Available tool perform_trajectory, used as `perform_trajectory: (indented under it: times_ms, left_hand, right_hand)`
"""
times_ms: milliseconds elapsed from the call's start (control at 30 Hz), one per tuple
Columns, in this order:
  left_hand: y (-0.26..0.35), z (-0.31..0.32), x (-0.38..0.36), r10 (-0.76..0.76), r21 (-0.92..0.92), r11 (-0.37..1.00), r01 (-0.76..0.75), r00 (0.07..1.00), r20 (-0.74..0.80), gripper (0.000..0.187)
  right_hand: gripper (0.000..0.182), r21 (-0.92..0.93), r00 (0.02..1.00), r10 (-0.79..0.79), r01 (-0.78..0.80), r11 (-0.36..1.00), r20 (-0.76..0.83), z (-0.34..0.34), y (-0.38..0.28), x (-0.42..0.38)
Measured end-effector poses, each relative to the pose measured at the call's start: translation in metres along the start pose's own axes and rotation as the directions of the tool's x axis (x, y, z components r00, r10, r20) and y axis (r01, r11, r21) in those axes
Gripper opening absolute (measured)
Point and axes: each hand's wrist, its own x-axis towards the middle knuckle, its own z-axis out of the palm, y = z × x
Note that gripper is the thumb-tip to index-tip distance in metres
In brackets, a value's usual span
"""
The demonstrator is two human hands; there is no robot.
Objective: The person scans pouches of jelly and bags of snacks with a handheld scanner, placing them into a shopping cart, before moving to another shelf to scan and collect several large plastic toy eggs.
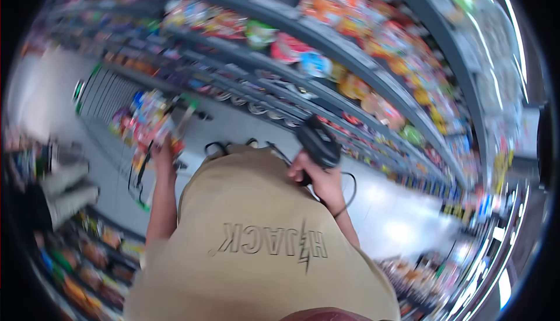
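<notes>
My right hand is wrapped round the grip of a black handheld scanner, held out in front of my body with its bulky head pointing up and away. A dark cord or strap loops beside that wrist. On the other side, my left hand reaches down to a shopping cart with green corners. Its fingers are smeared by motion and overlap a pile of bright snack packets; I cannot tell whether they grip one.
Long shelves of bagged snacks curve across the far side and right. A person's pale trouser legs show at the left. Lower shelves with packets stand at the near left. Grey floor runs between.
</notes>
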Motion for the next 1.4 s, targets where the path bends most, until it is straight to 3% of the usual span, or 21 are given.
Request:
perform_trajectory:
  times_ms: [100,267,400,500,800,900,1000,1100,1233,1400]
  left_hand:
    - [-0.002,-0.004,-0.004,0.054,-0.111,0.993,-0.049,0.998,0.043,0.040]
    - [0.025,0.030,-0.013,-0.003,0.083,0.996,-0.019,0.968,0.250,0.031]
    - [0.065,0.083,-0.034,0.181,-0.161,0.979,-0.125,0.897,0.403,0.037]
    - [0.085,0.106,-0.041,0.261,-0.123,0.965,-0.230,0.829,0.494,0.045]
    - [0.160,0.216,-0.090,0.484,-0.199,0.853,-0.483,0.587,0.649,0.048]
    - [0.195,0.272,-0.124,0.644,-0.325,0.726,-0.606,0.436,0.629,0.046]
    - [0.226,0.333,-0.158,0.755,-0.430,0.619,-0.657,0.347,0.556,0.045]
    - [0.244,0.392,-0.171,0.836,-0.428,0.446,-0.786,0.195,0.513,0.045]
    - [0.247,0.446,-0.183,0.839,-0.389,0.418,-0.821,0.186,0.511,0.042]
    - [0.234,0.474,-0.180,0.826,-0.308,0.460,-0.833,0.274,0.493,0.028]
  right_hand:
    - [0.017,-0.002,0.997,-0.026,0.026,1.000,0.071,0.009,-0.008,0.002]
    - [0.017,0.007,0.994,-0.024,0.023,1.000,0.106,0.013,-0.002,-0.003]
    - [0.018,0.076,0.995,-0.045,0.039,0.996,0.084,0.008,0.003,-0.014]
    - [0.018,0.080,0.998,-0.061,0.059,0.995,0.029,-0.004,0.006,-0.023]
    - [0.017,0.204,0.986,-0.146,0.160,0.966,-0.080,-0.067,0.014,-0.042]
    - [0.015,0.202,0.979,-0.169,0.189,0.961,-0.112,-0.095,0.013,-0.046]
    - [0.014,0.205,0.974,-0.189,0.212,0.956,-0.125,-0.126,0.009,-0.050]
    - [0.015,0.220,0.974,-0.181,0.207,0.953,-0.133,-0.161,0.014,-0.051]
    - [0.016,0.277,0.968,-0.191,0.231,0.932,-0.165,-0.205,0.018,-0.052]
    - [0.017,0.315,0.969,-0.194,0.233,0.920,-0.150,-0.252,0.014,-0.050]
